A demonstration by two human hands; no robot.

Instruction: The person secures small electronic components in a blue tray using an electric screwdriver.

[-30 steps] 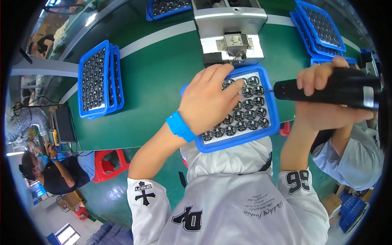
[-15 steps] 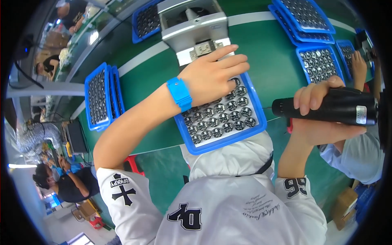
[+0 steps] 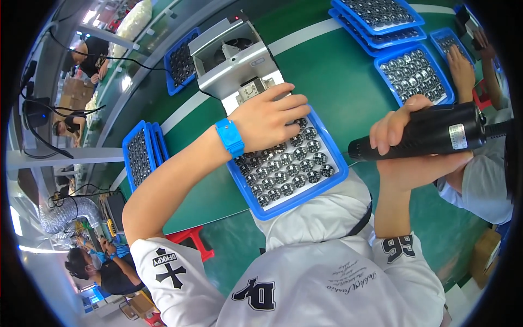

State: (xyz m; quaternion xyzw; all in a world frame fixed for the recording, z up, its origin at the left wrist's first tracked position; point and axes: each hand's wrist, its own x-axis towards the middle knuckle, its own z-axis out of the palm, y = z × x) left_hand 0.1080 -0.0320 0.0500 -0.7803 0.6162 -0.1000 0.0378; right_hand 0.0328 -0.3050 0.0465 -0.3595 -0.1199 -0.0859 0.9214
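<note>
My left hand [image 3: 267, 117], with a blue band [image 3: 229, 137] on its wrist, lies palm down over the far part of a blue tray [image 3: 298, 203]. Its fingers are stretched out to the right; the thumb and whatever is under the palm are hidden. Rows of round, shiny black-and-silver parts [image 3: 286, 159] sit on the tray's white liner. Just beyond the fingers is the metal block [image 3: 251, 89] of a silver machine [image 3: 231, 57]. To the right of the tray, my right hand [image 3: 400, 131] is wrapped round a black electric screwdriver [image 3: 436, 133], its tip end pointing left, held apart from the tray.
More filled blue trays stand at the left [image 3: 140, 155], behind the machine [image 3: 182, 61], and stacked at the far right [image 3: 376, 24]. A co-worker's hand [image 3: 462, 71] reaches over a small tray at the right. A red stool [image 3: 196, 242] is below the green table's [image 3: 201, 185] edge.
The whole view has shifted and turned slightly. My left hand stays over the tray, and my right hand still grips the screwdriver. The co-worker's hand now lies over the small tray.
</note>
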